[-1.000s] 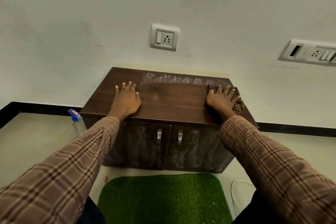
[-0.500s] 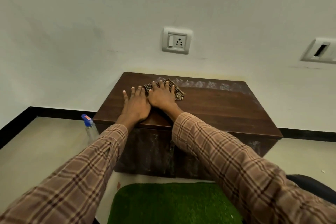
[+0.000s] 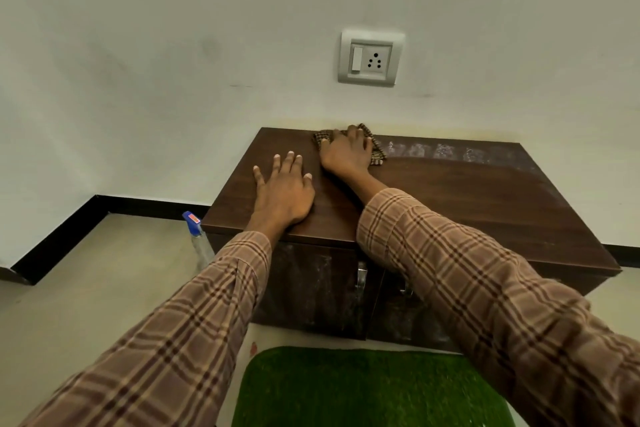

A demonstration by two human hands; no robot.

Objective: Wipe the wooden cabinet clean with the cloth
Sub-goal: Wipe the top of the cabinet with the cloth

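Observation:
A low dark wooden cabinet (image 3: pixel 450 198) stands against the white wall. Its top carries a pale dusty streak along the back right edge. My right hand (image 3: pixel 346 152) presses flat on a brown checked cloth (image 3: pixel 375 152) at the back of the top, close to the wall. My left hand (image 3: pixel 282 191) lies flat with fingers spread on the front left part of the top, holding nothing. Both arms wear checked brown sleeves. The right sleeve hides part of the two smudged doors and their metal handles (image 3: pixel 362 277).
A clear spray bottle with a blue cap (image 3: pixel 197 236) stands on the floor at the cabinet's left side. A green grass-like mat (image 3: pixel 367 388) lies in front. A switch socket (image 3: pixel 370 57) sits on the wall above. Black skirting runs along the wall.
My right hand swept the cloth from the right end of the top across to the left, then pushed it back toward the wall. My left hand stayed flat in place.

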